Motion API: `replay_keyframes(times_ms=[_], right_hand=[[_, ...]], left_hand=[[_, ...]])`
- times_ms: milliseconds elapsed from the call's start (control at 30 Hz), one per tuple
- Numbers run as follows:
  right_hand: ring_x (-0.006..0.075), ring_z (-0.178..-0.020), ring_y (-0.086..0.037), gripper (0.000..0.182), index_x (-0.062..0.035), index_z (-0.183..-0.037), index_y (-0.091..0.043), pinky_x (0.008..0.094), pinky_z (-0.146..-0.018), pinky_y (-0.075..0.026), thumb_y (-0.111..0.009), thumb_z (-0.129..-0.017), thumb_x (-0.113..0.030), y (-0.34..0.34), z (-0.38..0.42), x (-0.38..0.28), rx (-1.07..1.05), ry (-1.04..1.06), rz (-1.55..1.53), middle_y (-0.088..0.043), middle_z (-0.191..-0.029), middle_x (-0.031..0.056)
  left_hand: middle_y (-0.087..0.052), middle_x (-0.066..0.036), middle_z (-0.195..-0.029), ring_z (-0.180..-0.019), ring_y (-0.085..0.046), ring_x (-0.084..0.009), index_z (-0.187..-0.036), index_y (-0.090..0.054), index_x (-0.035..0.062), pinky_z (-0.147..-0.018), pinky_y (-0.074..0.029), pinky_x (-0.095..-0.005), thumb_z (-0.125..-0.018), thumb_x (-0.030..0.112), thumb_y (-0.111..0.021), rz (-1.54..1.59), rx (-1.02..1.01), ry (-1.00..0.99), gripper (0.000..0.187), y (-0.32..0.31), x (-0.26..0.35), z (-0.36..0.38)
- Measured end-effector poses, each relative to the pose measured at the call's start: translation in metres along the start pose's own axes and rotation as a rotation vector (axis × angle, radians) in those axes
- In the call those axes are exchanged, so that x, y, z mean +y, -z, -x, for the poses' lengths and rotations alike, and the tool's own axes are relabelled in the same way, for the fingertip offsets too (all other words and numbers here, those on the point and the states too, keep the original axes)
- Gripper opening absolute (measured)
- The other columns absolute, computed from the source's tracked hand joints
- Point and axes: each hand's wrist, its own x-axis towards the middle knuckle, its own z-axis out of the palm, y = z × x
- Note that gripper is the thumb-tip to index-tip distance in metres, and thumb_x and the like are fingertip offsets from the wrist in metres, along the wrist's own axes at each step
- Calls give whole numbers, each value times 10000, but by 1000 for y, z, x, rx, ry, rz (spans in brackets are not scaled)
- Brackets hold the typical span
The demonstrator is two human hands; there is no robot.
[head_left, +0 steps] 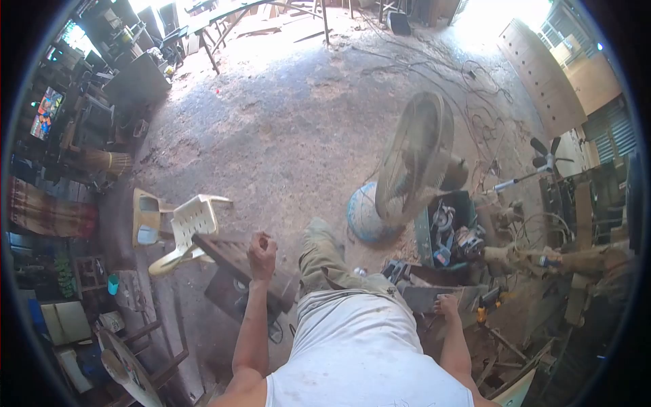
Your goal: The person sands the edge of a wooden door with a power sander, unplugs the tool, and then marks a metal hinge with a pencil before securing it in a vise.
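My left hand [261,256] is raised in front of me with its fingers curled together; whether something small is in them I cannot make out. Just below and beside it is a slatted dark wooden piece [234,261], over a dark machine or box [227,293]. My right hand [446,304] is low at my right side, fingers curled, at a grey board or box side [420,298]. Anything within that hand is hidden. A yellow-and-black tool [483,312] lies to the right of it.
Ahead stands a large fan [417,159] beside a blue-white drum [369,214]. A green bin [424,237] holds power tools [468,237]. A cream plastic chair [193,224] is at front left. Cables [468,102] trail over the dusty floor [271,136]. A table [230,13] stands far ahead.
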Motion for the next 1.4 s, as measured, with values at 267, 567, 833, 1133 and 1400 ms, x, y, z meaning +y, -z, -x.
replay_keyframes(times_ms=[267,567,833,1133,1400], right_hand=[[239,-642,-668,201,-22,-1003,-684,405,-554,-548,-628,-987,-214,-109,-62,-101,31,-61,-8,-685,-819,124],[279,-644,-719,251,-12,-941,-726,452,-640,-602,-641,-930,-248,-353,13,-229,-187,-282,235,-721,-810,161],[279,-639,-716,244,-8,-941,-722,451,-630,-603,-639,-933,-238,-418,-94,-362,-178,-129,99,-720,-812,159],[277,-633,-713,237,-4,-941,-718,448,-618,-605,-637,-937,-227,-375,-256,-576,-25,-128,-299,-718,-813,156],[277,-628,-710,231,-1,-941,-714,447,-607,-606,-635,-940,-217,-304,-356,-739,-127,-78,-93,-717,-815,154]], left_hand=[[-654,-143,-710,-660,-684,-243,-946,-569,9,-681,-543,-403,-922,105,-564,28,-240,69,100,-14,-7,-166],[-671,-100,-708,-658,-651,-192,-924,-569,19,-690,-528,-335,-884,122,-534,55,-200,90,116,27,31,-396],[-617,-135,-756,-734,-656,-227,-941,-654,0,-731,-525,-353,-936,101,-496,155,-455,-238,187,-117,105,-574],[-777,-173,-985,-944,-754,-276,-1003,-742,8,-838,-562,-408,-1012,380,-603,-594,-1125,-246,397,-340,188,-719],[-792,-82,-942,-765,-766,-193,-1113,-740,73,-648,-597,-381,-1003,336,-615,-308,-623,548,311,-381,149,-899]])
